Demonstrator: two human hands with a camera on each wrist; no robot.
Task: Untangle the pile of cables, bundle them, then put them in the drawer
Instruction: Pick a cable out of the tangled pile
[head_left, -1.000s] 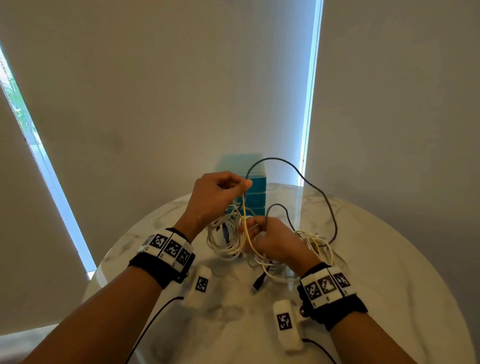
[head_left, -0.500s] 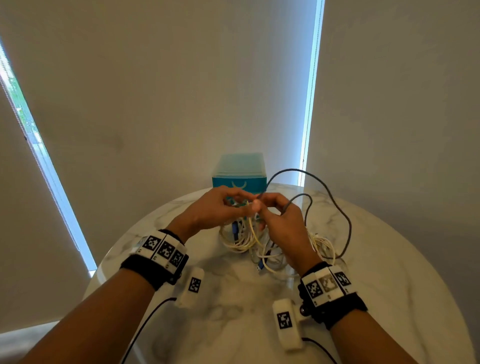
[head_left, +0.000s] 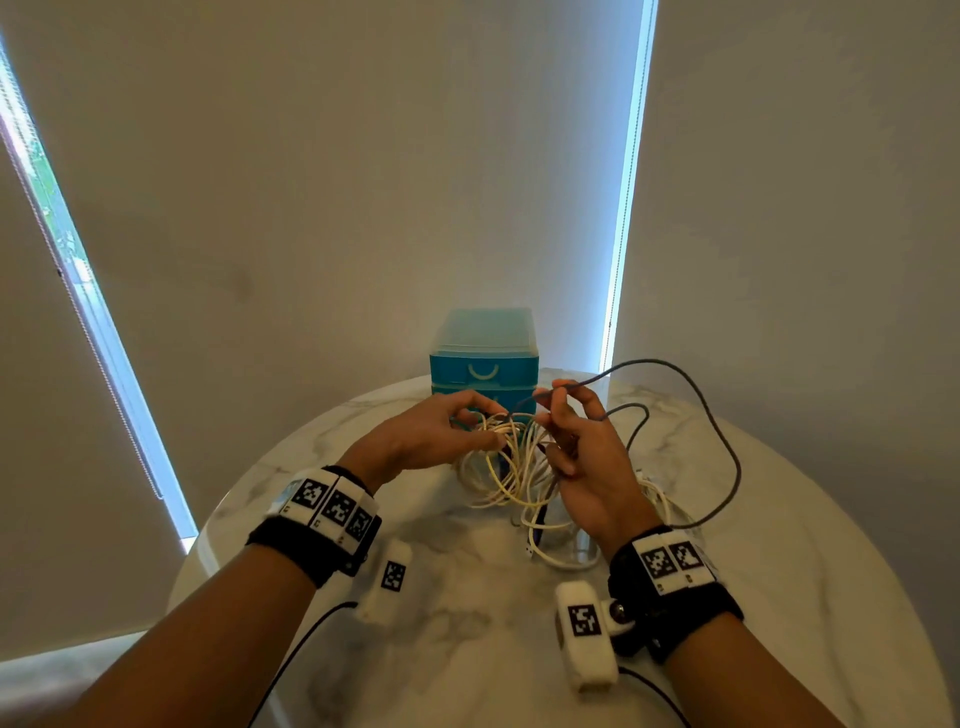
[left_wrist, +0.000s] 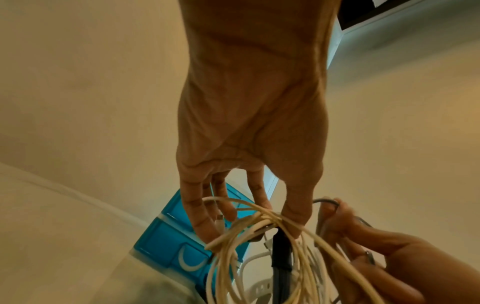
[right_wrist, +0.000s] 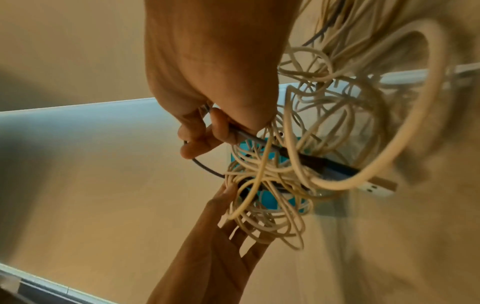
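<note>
White tangled cables (head_left: 511, 467) hang from my left hand (head_left: 426, 439), fingers hooked through their loops, while my right hand (head_left: 587, 457) just beside it pinches the grey cable (head_left: 717, 415); beyond both stands the blue drawer unit (head_left: 483, 364).

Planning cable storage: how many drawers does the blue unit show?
2 in view: the top drawer, handle showing, and the second drawer directly below it, partly covered. More may be hidden lower down, behind the cables.
</note>
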